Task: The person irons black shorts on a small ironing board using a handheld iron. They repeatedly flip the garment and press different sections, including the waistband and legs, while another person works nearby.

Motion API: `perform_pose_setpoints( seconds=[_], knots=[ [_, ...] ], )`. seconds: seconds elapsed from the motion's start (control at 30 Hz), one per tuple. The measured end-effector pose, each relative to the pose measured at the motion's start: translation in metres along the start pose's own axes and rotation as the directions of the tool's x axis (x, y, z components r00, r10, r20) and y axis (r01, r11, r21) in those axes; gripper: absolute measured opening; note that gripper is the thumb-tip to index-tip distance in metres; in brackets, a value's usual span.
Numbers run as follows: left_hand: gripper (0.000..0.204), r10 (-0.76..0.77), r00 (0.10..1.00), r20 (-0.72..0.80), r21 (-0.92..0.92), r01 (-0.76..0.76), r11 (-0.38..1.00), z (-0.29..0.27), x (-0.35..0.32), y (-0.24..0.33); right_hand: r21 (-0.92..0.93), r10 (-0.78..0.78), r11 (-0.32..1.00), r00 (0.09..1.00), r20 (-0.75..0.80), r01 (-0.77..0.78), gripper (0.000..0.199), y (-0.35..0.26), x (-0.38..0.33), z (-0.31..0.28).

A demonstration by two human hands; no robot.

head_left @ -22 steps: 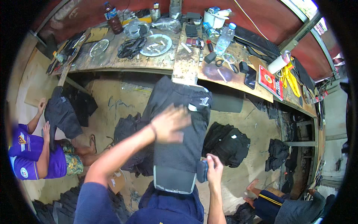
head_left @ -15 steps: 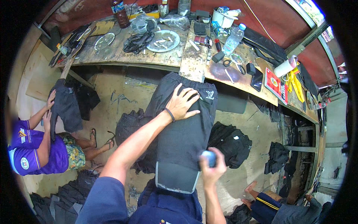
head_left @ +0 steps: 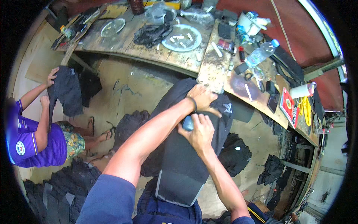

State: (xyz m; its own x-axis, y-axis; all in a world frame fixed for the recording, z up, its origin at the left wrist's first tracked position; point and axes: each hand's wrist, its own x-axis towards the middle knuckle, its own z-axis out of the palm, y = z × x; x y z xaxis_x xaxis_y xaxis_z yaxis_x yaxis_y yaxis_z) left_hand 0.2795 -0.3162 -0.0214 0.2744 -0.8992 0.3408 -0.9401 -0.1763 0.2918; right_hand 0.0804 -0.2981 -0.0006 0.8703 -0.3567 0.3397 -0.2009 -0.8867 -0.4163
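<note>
Black shorts (head_left: pixel 179 160) are drawn over a narrow board (head_left: pixel 210 80) that juts from the workbench toward me. My left hand (head_left: pixel 203 99) grips the cloth near the waistband, fingers bent and thumb stretched to the right. A small light emblem (head_left: pixel 228 108) shows beside that thumb. Just below, my right hand (head_left: pixel 200 132) is closed round a smooth, rounded dark-blue object (head_left: pixel 187 123) held against the shorts. Its exact kind is not clear. A grey-edged panel (head_left: pixel 179 188) lies at the garment's near end, by my lap.
On the bench stand a round plate (head_left: pixel 182 39) with white chalk-like pieces, a plastic bottle (head_left: pixel 261 54), a phone (head_left: pixel 273 102) and a red book (head_left: pixel 289 106). Dark garments (head_left: pixel 235 155) lie on the floor. At left a person in purple (head_left: pixel 41 138) handles other black shorts (head_left: pixel 69 91).
My right hand has moved up the shorts with the blue object, close to my left hand. The left hand has gone from lying flat to bent fingers at the waistband. The view has shifted.
</note>
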Motion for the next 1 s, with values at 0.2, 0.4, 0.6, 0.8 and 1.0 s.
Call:
perform_pose_setpoints(
  seconds=[0.2,0.4,0.6,0.8,1.0],
  knots=[
    [0.098,-0.011,0.977,0.211,-0.026,0.017,1.0,-0.01,0.011,-0.002,0.125,-0.101,0.989,0.975,0.2,0.077,0.041,-0.056,-0.058,-0.038],
    [0.097,-0.086,0.964,0.25,0.042,0.079,0.996,-0.015,0.015,0.002,0.07,-0.137,0.989,0.989,0.065,0.132,0.04,-0.021,0.013,-0.053],
    [0.098,-0.08,0.952,0.294,0.032,0.074,0.997,-0.018,0.016,0.001,0.188,-0.058,0.982,0.979,0.194,0.021,0.041,-0.043,-0.055,-0.065],
    [0.098,-0.117,0.954,0.276,0.073,0.101,0.992,-0.02,0.017,0.004,-0.096,0.06,0.994,0.998,-0.012,-0.061,0.042,-0.014,-0.001,-0.065],
    [0.098,-0.114,0.967,0.23,0.059,0.103,0.993,-0.018,0.015,0.004,0.15,-0.029,0.989,0.988,0.152,0.006,0.044,-0.018,-0.039,-0.09]
  ],
)
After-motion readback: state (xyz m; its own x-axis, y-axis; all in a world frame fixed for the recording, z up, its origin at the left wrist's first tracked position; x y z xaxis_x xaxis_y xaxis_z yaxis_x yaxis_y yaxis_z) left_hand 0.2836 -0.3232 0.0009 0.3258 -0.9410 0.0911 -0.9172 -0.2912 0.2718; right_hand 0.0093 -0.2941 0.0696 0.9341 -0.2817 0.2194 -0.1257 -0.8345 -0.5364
